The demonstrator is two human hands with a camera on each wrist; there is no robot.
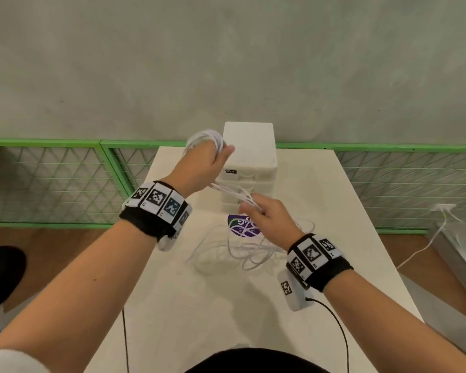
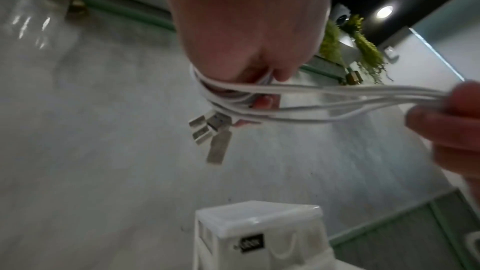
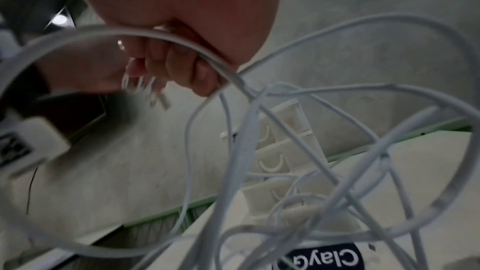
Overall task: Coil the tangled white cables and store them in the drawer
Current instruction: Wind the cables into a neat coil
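Tangled thin white cables (image 1: 249, 246): several turns are wound round the left hand (image 1: 203, 164), which is raised in front of the white plastic drawer unit (image 1: 249, 154). In the left wrist view the loops are seen wrapped across the curled fingers (image 2: 262, 102), and a cluster of silver USB plugs (image 2: 211, 132) hangs below them. The left hand is closed round the coil, thumb side toward the drawer unit

From the coil a bundle of taut strands is stretched down and right to the right hand (image 1: 271, 218), where it is pinched between thumb and curled fingers (image 3: 187, 65). The right hand is held lower and nearer the body than the left, above the table, and is closed on the strands. Behind it the rest of the cable is left loose: wide loops hang down and lie in a tangle on the pale cream tabletop (image 1: 199, 319), partly over a round purple sticker (image 1: 241, 228) with white lettering

The drawer unit stands upright at the far end of the table, a small black label (image 1: 229, 171) on its upper front. Curved handles are seen on its stacked drawer fronts (image 3: 272, 163) in the right wrist view; every drawer that shows looks shut

Both wrists are banded with black straps carrying black-and-white square markers (image 1: 156, 197), and thin black leads (image 1: 334, 319) are trailed toward the body. Beyond the table a green-framed mesh railing (image 1: 51, 181) is seen against a grey wall (image 1: 226, 63)
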